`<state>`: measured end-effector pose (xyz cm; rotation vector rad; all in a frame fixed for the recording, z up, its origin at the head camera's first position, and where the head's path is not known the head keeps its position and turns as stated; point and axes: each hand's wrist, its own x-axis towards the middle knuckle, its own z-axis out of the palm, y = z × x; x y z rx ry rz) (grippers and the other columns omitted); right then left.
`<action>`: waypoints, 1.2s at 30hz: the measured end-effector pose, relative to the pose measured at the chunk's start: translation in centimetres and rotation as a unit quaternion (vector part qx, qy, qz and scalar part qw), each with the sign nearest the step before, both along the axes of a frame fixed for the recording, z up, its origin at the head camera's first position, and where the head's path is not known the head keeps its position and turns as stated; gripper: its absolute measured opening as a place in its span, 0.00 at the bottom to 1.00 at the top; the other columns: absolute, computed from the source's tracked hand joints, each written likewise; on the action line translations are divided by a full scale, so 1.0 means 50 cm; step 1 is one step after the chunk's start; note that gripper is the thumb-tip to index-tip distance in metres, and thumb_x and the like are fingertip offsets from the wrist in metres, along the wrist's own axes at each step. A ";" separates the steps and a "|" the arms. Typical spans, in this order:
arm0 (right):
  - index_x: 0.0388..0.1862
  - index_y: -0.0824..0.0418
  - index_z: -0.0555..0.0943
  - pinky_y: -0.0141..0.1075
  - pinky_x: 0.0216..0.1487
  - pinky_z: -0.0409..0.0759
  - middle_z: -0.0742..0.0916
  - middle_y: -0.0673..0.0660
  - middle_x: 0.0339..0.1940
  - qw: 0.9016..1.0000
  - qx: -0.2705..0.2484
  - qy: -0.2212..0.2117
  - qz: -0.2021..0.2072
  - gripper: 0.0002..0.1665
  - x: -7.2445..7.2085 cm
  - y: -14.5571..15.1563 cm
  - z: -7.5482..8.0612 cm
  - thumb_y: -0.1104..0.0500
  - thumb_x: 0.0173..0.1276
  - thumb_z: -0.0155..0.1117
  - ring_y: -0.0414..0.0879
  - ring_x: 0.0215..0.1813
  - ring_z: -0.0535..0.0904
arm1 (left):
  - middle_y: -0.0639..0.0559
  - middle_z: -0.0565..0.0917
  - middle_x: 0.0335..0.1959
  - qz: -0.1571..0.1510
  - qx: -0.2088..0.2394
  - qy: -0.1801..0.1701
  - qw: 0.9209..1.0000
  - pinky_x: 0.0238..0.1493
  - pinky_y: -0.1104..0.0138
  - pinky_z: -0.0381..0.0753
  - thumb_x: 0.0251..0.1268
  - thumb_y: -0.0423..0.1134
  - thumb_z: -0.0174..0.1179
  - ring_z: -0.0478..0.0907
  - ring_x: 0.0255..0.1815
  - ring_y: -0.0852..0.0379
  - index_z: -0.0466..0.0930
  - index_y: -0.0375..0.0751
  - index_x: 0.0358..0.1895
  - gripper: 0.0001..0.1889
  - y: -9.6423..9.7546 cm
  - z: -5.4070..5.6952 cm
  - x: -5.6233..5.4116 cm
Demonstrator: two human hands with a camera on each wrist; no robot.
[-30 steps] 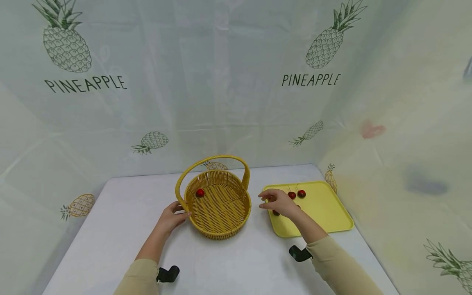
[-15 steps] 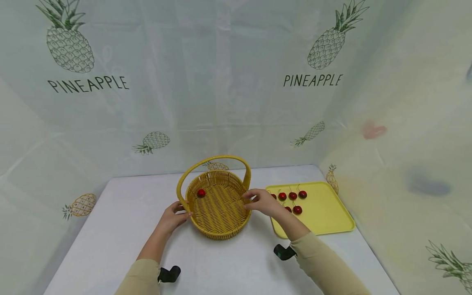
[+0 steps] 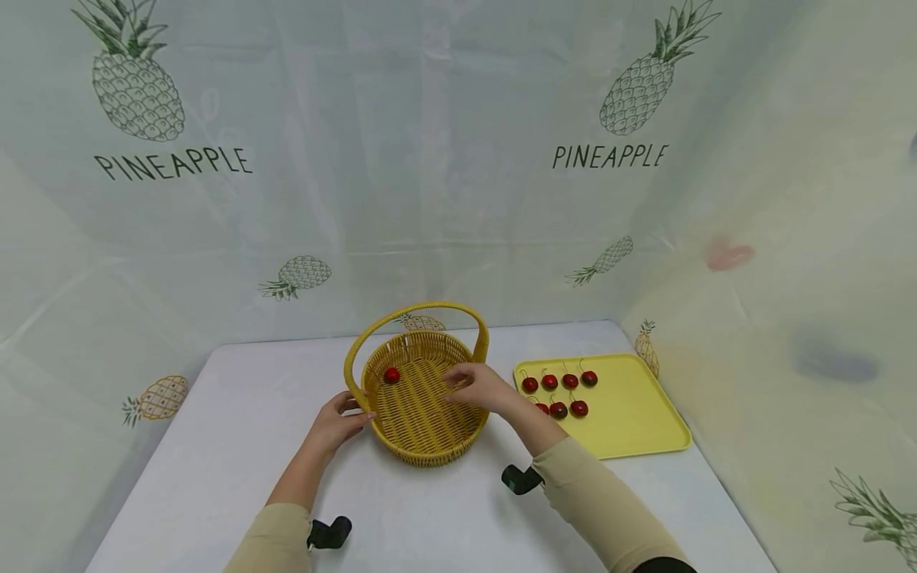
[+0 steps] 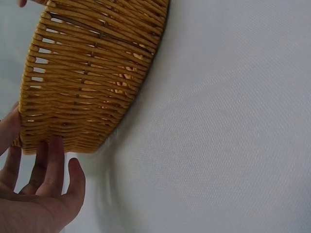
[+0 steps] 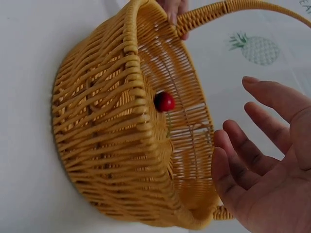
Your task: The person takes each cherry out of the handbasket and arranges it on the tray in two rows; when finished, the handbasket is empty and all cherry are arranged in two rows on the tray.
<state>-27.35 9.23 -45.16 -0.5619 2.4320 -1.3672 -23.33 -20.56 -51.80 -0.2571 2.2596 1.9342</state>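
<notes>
A round yellow wicker basket (image 3: 426,446) with a tall arched handle stands mid-table. One red cherry (image 3: 391,375) lies inside it toward the left; the right wrist view also shows this cherry (image 5: 165,102) with its stem. My left hand (image 3: 335,426) holds the basket's left rim near the handle's base, thumb at the rim and fingers against the outer wall, as the left wrist view shows. My right hand (image 3: 478,387) hovers over the right part of the basket, fingers loosely bent and apart from the thumb, nothing visible between them.
A yellow tray (image 3: 630,422) lies to the right of the basket, with several stemmed cherries (image 3: 569,381) in two rows on its left part. Behind the white table (image 3: 415,517) hangs a pineapple-printed curtain (image 3: 430,159).
My right hand has moved left from the tray's left end to above the basket, uncovering cherries on the tray. The left hand keeps its place on the rim.
</notes>
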 end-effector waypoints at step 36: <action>0.62 0.67 0.77 0.55 0.55 0.76 0.82 0.67 0.53 0.992 0.030 -0.113 0.050 0.24 -0.114 -0.156 -0.025 0.69 0.66 0.64 0.54 0.49 0.81 | 0.36 0.74 0.56 0.009 -0.003 0.001 1.000 0.48 0.60 0.79 0.59 0.30 0.68 0.76 0.51 0.48 0.71 0.34 0.63 0.28 0.001 -0.001 -0.003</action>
